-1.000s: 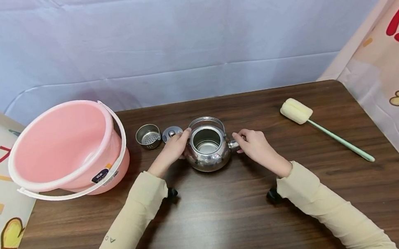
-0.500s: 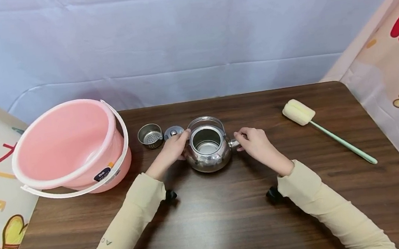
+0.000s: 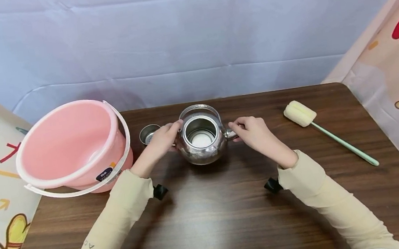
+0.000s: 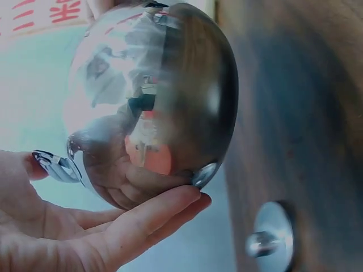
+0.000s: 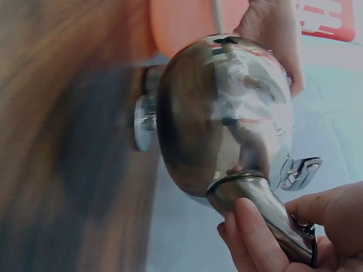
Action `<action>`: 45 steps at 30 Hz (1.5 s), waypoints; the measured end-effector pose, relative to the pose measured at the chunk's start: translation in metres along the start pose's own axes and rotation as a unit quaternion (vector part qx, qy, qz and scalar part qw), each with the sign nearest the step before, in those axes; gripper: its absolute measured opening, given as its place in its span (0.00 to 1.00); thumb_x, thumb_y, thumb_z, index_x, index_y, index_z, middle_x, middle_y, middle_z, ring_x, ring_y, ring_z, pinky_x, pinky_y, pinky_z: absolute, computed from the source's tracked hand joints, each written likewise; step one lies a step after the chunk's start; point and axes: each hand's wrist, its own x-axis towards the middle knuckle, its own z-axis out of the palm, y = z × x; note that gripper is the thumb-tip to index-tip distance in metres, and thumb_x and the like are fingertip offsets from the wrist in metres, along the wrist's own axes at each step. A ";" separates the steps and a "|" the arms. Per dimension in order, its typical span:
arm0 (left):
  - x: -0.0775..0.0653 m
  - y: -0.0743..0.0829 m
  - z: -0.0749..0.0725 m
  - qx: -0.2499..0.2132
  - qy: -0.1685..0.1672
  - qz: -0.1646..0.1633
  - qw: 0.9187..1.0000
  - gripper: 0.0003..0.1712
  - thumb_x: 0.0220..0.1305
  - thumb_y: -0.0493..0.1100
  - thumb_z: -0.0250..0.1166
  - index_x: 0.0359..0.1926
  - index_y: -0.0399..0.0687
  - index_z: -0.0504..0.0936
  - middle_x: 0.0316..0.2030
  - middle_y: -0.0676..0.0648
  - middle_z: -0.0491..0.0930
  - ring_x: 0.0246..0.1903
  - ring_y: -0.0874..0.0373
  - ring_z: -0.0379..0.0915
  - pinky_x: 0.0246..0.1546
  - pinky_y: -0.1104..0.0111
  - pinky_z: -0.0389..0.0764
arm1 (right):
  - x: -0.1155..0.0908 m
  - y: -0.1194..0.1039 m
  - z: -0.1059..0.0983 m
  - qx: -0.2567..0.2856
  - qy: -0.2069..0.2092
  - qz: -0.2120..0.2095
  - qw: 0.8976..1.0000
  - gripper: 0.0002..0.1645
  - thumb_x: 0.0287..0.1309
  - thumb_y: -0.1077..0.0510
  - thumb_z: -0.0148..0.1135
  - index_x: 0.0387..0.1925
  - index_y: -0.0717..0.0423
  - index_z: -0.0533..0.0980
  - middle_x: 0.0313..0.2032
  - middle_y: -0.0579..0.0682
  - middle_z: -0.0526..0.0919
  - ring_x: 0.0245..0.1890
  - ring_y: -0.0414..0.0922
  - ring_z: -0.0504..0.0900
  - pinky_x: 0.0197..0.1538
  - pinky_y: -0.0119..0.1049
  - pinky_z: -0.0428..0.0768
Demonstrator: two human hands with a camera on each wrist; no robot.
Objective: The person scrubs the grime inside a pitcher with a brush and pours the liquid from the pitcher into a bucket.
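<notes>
A shiny steel teapot [image 3: 203, 154] is held up off the table between both hands, its round mouth open and its hoop handle [image 3: 199, 107] standing at the back. My left hand [image 3: 160, 142] grips the side opposite the spout; in the left wrist view its thumb is at the handle's lug [image 4: 54, 165] and its fingers reach along the body. The spout [image 5: 272, 221] is pinched by my right hand [image 3: 257, 134], thumb on one side and fingers on the other. The knobbed lid [image 4: 275, 235] lies on the table below, hidden from the head view.
A round perforated strainer [image 3: 147, 133] sits left of the teapot, partly covered by my left hand. Farther left stands a large pink bucket [image 3: 114, 160] with a white handle. A sponge brush [image 3: 300, 113] with a green stick lies at the right.
Both hands have raised the teapot from the table and shifted it slightly left and back. My left hand now covers the lid and part of the strainer in the head view.
</notes>
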 end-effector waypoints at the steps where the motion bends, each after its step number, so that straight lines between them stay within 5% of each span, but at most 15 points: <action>1: -0.002 0.003 -0.003 0.005 0.003 0.003 1.000 0.32 0.66 0.60 0.43 0.52 0.37 0.71 0.28 0.42 0.74 0.25 0.55 0.74 0.29 0.64 0.81 | 0.001 -0.003 -0.002 -0.002 -0.001 0.000 1.000 0.21 0.66 0.50 0.46 0.43 0.63 0.77 0.13 0.49 0.75 0.27 0.44 0.83 0.25 0.34 0.71; 13: -0.029 0.038 -0.043 0.007 0.036 0.051 0.998 0.33 0.67 0.58 0.44 0.62 0.38 0.64 0.57 0.39 0.67 0.49 0.48 0.71 0.40 0.64 0.80 | 0.009 -0.045 -0.024 0.002 0.056 -0.049 0.997 0.22 0.65 0.47 0.47 0.44 0.59 0.78 0.13 0.50 0.75 0.29 0.43 0.84 0.27 0.34 0.71; 21: -0.047 0.054 -0.068 -0.010 0.055 0.078 0.995 0.32 0.67 0.56 0.45 0.63 0.39 0.62 0.54 0.39 0.69 0.48 0.51 0.70 0.49 0.62 0.76 | 0.015 -0.070 -0.032 0.026 0.069 -0.082 0.994 0.21 0.63 0.45 0.50 0.44 0.56 0.79 0.31 0.51 0.84 0.31 0.41 0.84 0.31 0.35 0.74; 33: -0.064 0.060 -0.102 -0.050 0.112 0.155 0.980 0.27 0.67 0.49 0.47 0.60 0.35 0.65 0.44 0.41 0.72 0.42 0.60 0.71 0.45 0.69 0.77 | 0.028 -0.109 -0.035 0.052 0.074 -0.121 0.989 0.17 0.62 0.48 0.53 0.44 0.52 0.78 0.31 0.46 0.84 0.31 0.36 0.83 0.33 0.32 0.75; 40: -0.067 0.059 -0.121 -0.060 0.150 0.174 0.971 0.25 0.67 0.48 0.48 0.59 0.37 0.67 0.39 0.49 0.73 0.40 0.62 0.72 0.42 0.73 0.78 | 0.041 -0.128 -0.032 0.073 0.065 -0.142 0.985 0.18 0.63 0.49 0.51 0.48 0.51 0.78 0.39 0.46 0.83 0.33 0.35 0.82 0.38 0.29 0.77; 45: -0.068 0.054 -0.134 -0.118 0.157 0.190 0.962 0.22 0.66 0.45 0.51 0.57 0.39 0.69 0.40 0.50 0.74 0.40 0.61 0.72 0.39 0.77 0.78 | 0.052 -0.140 -0.026 0.092 0.069 -0.158 0.981 0.19 0.61 0.49 0.54 0.49 0.53 0.77 0.38 0.47 0.84 0.34 0.36 0.82 0.40 0.29 0.76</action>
